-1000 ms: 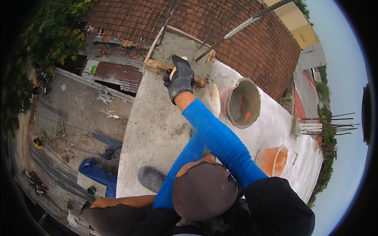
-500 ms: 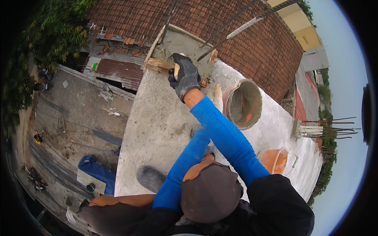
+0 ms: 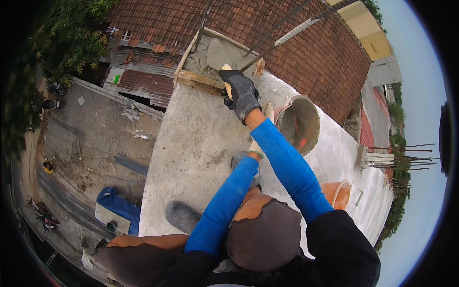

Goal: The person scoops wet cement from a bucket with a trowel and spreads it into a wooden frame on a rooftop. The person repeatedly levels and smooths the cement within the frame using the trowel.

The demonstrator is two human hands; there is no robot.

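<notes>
My right hand (image 3: 241, 94), in a black glove, is closed round the pale wooden handle (image 3: 226, 79) of what looks like a trowel. It hovers at the near edge of a wooden frame (image 3: 203, 81) filled with wet grey mortar (image 3: 193, 64). I cannot make out the blade against the mortar. Behind my right forearm is my left hand (image 3: 256, 147), in a pale glove with a green-edged cuff. Its fingertips show beside a mortar-smeared bucket (image 3: 306, 117), but the forearm covers most of the fingers. The bucket's mouth faces me, with grey mortar coating its inside.
Steel bars (image 3: 287, 40) rise beside the frame. An orange bucket (image 3: 337, 193) stands at the right. My boot (image 3: 182, 217) is on a narrow concrete ledge (image 3: 186, 138), with a drop to the yard (image 3: 95, 129) at left. Tiled roofs (image 3: 306, 67) lie beyond; rebar (image 3: 406, 158) juts out far right.
My right hand has shifted right and slightly nearer, with the handle still in it. More of my left glove and its cuff now shows beneath the right forearm.
</notes>
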